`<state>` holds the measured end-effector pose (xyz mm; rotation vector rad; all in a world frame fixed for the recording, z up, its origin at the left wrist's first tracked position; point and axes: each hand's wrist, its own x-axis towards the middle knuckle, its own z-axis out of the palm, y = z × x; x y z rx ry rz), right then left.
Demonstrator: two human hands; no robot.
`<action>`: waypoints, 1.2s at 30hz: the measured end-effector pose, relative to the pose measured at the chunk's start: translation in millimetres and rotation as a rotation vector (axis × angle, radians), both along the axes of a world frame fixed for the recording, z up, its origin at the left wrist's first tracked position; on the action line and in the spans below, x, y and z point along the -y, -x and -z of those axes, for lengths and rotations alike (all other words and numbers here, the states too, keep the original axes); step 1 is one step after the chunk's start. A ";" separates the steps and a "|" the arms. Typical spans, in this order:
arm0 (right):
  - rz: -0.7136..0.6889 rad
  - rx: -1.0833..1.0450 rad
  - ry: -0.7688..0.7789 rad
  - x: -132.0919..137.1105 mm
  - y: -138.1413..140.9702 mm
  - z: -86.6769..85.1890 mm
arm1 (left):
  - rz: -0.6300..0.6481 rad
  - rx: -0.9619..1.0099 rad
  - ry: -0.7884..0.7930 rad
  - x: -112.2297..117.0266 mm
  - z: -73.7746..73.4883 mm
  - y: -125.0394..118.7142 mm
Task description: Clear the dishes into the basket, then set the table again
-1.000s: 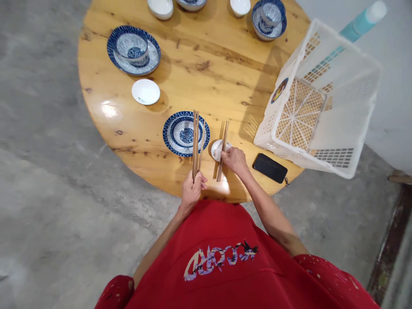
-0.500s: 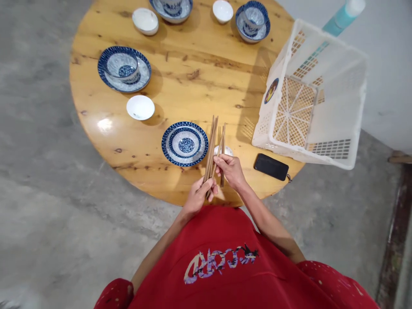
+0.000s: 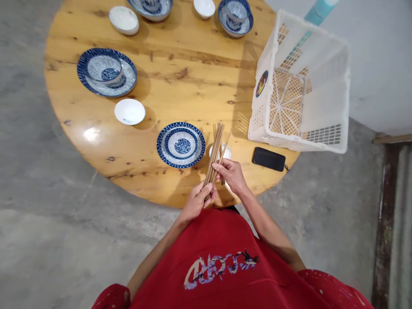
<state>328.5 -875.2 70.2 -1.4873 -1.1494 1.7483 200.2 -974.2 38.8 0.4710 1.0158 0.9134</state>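
Above the near edge of a round wooden table [image 3: 193, 73], my left hand [image 3: 197, 201] is closed round the lower ends of a bundle of several brown chopsticks [image 3: 215, 148]. My right hand [image 3: 231, 175] pinches the same bundle a little higher up. The chopstick tips fan out over a small white dish [image 3: 226, 151], which lies just right of a blue-patterned plate [image 3: 180, 144].
A black phone [image 3: 268, 159] lies near the table's right edge, before a tilted white plastic basket [image 3: 325, 107]. A blue bowl on a plate [image 3: 106, 76], a small white dish [image 3: 129, 111] and more bowls and dishes [image 3: 234, 17] sit farther back. Grey concrete floor surrounds the table.
My right hand lifted the chopsticks that lay by the small white dish and brought them to the bundle in my left hand. Both hands now hold one bundle.
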 end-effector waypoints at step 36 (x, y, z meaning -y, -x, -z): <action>-0.204 0.534 -0.949 164.0 -15.3 46.4 | -0.705 -0.532 -0.012 224.2 -1.6 25.6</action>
